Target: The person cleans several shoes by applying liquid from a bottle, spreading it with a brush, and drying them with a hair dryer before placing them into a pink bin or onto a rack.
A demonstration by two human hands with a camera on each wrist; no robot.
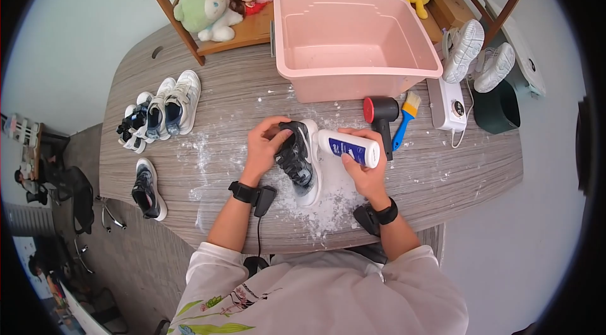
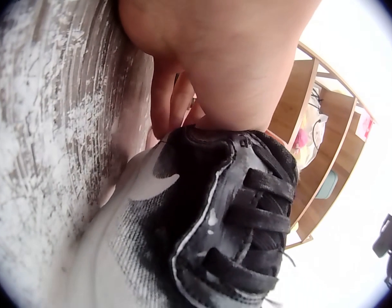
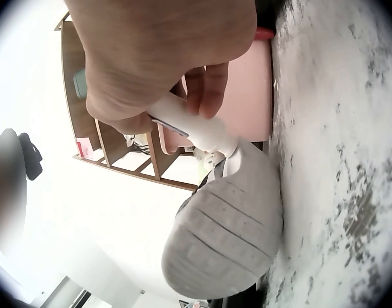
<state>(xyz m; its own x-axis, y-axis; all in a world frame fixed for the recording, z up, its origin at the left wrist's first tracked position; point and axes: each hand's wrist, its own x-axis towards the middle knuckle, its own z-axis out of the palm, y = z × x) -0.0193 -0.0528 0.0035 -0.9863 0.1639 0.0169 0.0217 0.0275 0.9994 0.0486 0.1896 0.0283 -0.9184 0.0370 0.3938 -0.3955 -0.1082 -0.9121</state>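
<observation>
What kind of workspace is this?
Probably a shoe-cleaning station in a shared room: rows of worn sneakers, blue-handled bristle brush, large pink plastic tub, white residue on the grey wood-grain table.

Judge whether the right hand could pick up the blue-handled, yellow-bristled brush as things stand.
Probably not while the hand grips the white plastic bottle; freed, it likely could: the brush lies uncovered, beyond the black, red-ended dryer.

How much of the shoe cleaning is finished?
The white sneakers on the right look clean and may be done. The left hand grips a black-and-white sneaker while the right hand holds a white bottle at its sole. Probably left: wiping up the white residue on the table, and perhaps using the brush lying there. I can't tell whether the sneakers on the left are done.
</observation>
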